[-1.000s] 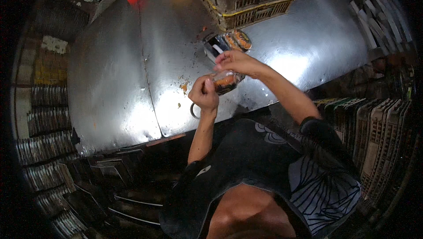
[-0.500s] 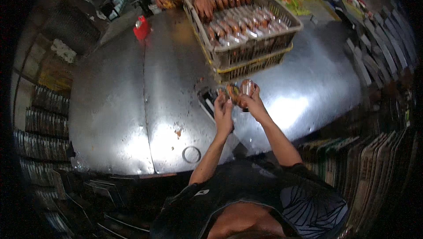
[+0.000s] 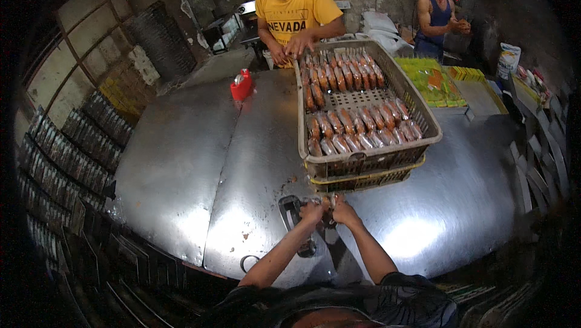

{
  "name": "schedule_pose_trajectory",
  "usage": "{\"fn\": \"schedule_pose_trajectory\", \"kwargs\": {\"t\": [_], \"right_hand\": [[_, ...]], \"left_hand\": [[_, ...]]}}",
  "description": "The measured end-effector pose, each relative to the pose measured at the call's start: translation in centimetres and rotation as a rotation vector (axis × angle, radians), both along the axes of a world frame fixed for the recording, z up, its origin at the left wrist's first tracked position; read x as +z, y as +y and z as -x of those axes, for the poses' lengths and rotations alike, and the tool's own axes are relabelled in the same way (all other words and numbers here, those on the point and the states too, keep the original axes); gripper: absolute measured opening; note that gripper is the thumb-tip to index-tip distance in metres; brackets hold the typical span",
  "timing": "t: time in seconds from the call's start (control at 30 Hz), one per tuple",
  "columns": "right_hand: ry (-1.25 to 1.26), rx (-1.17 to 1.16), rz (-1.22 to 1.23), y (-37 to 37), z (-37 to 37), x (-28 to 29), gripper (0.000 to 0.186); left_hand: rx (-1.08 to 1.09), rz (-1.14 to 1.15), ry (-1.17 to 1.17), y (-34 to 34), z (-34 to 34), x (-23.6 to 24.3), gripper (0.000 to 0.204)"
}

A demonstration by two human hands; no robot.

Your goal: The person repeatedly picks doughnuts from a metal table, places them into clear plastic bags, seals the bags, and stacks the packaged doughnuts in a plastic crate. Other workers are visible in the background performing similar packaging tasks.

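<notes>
Just in front of the crate, my left hand (image 3: pixel 311 212) and my right hand (image 3: pixel 344 212) are close together over the metal table. Their fingers are closed around clear-wrapped brown rolls (image 3: pixel 328 201), mostly hidden by the hands. Beside my left hand lies a black tool with a pale strip (image 3: pixel 290 208), shaped like a tape dispenser. Beyond my hands, a grey plastic crate (image 3: pixel 370 160) holds rows of similar wrapped rolls (image 3: pixel 354 123), with its perforated bottom showing between two groups. It sits on another crate with a yellow rim (image 3: pixel 369 178).
A red dispenser-shaped object (image 3: pixel 241 86) stands on the metal table (image 3: pixel 175 164). Across it, a person in a yellow shirt (image 3: pixel 298 19) has a hand at the crate's edge. Yellow-green packages (image 3: pixel 426 80) lie at far right, near another person (image 3: pixel 434 16). Metal trays line both sides.
My view has tilted up, bringing both people into sight. My hands have turned inward over the rolls, which show less than before. The other person's hand has moved from inside the crate to its edge.
</notes>
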State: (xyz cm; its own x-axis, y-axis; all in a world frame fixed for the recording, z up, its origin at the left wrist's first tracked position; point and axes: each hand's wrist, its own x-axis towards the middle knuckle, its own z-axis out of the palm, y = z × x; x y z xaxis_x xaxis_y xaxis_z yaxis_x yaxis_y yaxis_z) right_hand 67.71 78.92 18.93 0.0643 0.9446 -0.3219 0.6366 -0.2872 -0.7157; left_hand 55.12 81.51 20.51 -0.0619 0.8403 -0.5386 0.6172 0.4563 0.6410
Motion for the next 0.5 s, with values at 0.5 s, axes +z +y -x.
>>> {"fn": "schedule_pose_trajectory", "kwargs": {"t": [0.5], "right_hand": [[0.426,-0.095,-0.457,-6.0,-5.1,18.7,0.083]], "left_hand": [[-0.467,-0.462,-0.408,-5.0,1.3,18.4,0.061]]}}
